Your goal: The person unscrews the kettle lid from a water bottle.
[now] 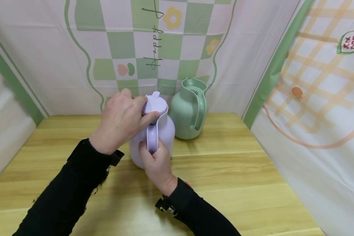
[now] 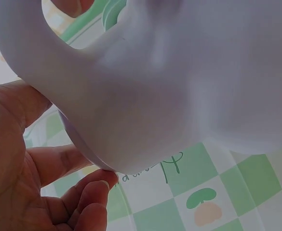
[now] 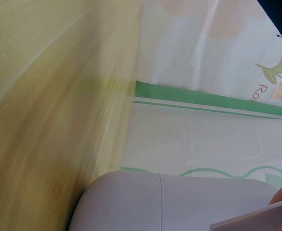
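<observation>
A lavender thermos jug [image 1: 166,134] stands upright on the wooden table [image 1: 224,170]. My left hand [image 1: 121,118] pinches its round lavender lid [image 1: 155,104] at the top, thumb on the near side and fingers on the far left. A dark gap shows under the lid beside the thumb. With the right hand [image 1: 159,164] I grip the lower part of the jug's handle [image 1: 152,137]. In the left wrist view, fingertips meet the rim edge of the jug [image 2: 145,96]. The right wrist view shows the jug's side [image 3: 126,202] and a sliver of fingers at the right edge.
A green thermos jug [image 1: 186,114] of like shape stands just behind and right of the lavender one, its handle facing me. Behind the table hangs a checkered, flower-printed cloth [image 1: 147,46]; more printed cloth [image 1: 321,98] hangs on the right side.
</observation>
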Tool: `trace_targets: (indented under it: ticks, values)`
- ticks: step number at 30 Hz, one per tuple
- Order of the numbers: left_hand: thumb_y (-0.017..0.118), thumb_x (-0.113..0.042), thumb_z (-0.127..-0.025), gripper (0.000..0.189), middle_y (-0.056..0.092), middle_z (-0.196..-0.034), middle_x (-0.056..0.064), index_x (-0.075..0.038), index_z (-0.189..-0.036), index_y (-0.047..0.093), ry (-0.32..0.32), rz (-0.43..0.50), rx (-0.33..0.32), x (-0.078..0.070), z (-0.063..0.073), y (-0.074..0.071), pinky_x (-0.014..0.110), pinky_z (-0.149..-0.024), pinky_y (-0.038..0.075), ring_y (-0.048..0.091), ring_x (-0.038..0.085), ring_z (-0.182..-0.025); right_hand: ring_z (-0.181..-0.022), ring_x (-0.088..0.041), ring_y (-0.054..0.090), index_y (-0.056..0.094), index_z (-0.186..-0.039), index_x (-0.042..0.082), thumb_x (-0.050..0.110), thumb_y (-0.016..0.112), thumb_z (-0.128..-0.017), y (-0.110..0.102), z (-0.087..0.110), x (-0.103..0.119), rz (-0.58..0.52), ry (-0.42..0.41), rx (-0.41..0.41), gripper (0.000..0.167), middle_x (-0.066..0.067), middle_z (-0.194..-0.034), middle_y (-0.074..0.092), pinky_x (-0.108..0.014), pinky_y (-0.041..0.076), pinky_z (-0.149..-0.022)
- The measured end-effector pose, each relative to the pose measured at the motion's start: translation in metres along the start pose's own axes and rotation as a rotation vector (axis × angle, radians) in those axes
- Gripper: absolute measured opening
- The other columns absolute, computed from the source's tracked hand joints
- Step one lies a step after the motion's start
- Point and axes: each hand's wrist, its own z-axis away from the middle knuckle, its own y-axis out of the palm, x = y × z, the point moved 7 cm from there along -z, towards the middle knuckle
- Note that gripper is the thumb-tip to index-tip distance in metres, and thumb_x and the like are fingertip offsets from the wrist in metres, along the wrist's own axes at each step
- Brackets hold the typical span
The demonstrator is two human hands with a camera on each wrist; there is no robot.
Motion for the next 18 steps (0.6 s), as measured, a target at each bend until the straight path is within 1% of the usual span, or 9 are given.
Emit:
trace_targets:
  ticks: [4, 8, 11, 14, 18]
  values:
    - [0.077, -0.048, -0.092, 0.047, 0.046, -0.062, 0.008, -0.001, -0.092, 0.073, 0.006, 0.001, -0.013, -0.0012, 0.0009, -0.0018, 0.036, -0.049, 0.036, 0.046, 0.029, -0.063, -0.066, -0.013, 0.040, 0.054, -0.092, 0.006, 0.016, 0.058, -0.103, 0.0002, -0.0003, -0.0005, -0.001, 0.004, -0.004, 0.015, 0.003, -0.073, 0.035, -0.025, 0.034, -0.061]
    - [0.078, -0.046, -0.093, 0.048, 0.048, -0.063, 0.009, 0.001, -0.100, 0.075, 0.019, -0.008, -0.031, -0.0029, 0.0023, -0.0042, 0.036, -0.049, 0.036, 0.047, 0.029, -0.062, -0.066, -0.013, 0.040, 0.055, -0.093, 0.006, 0.016, 0.058, -0.103, 0.0005, -0.0009, 0.0009, -0.007, 0.002, 0.003, 0.015, 0.002, -0.074, 0.035, -0.025, 0.034, -0.061]
    - [0.077, -0.045, -0.093, 0.049, 0.048, -0.064, 0.010, 0.002, -0.104, 0.076, 0.017, -0.017, -0.026, -0.0033, 0.0027, -0.0043, 0.036, -0.049, 0.037, 0.047, 0.029, -0.062, -0.066, -0.013, 0.039, 0.053, -0.092, 0.005, 0.016, 0.057, -0.104, 0.0004, -0.0009, 0.0012, -0.008, 0.003, 0.007, 0.016, 0.002, -0.074, 0.035, -0.025, 0.033, -0.061]
    - [0.077, -0.045, -0.093, 0.048, 0.048, -0.064, 0.010, 0.002, -0.104, 0.076, 0.007, -0.020, -0.018, -0.0025, 0.0025, -0.0035, 0.037, -0.050, 0.038, 0.047, 0.029, -0.063, -0.066, -0.013, 0.040, 0.053, -0.093, 0.005, 0.016, 0.058, -0.103, 0.0002, -0.0007, 0.0010, -0.011, 0.007, 0.010, 0.016, 0.002, -0.074, 0.035, -0.025, 0.033, -0.061]
    - [0.078, -0.045, -0.092, 0.046, 0.049, -0.066, 0.011, 0.001, -0.100, 0.075, 0.000, -0.012, -0.019, -0.0004, 0.0021, -0.0027, 0.038, -0.051, 0.038, 0.047, 0.030, -0.065, -0.067, -0.014, 0.041, 0.053, -0.093, 0.005, 0.016, 0.058, -0.104, 0.0008, -0.0009, 0.0004, -0.014, 0.011, 0.015, 0.016, 0.002, -0.074, 0.035, -0.025, 0.034, -0.061]
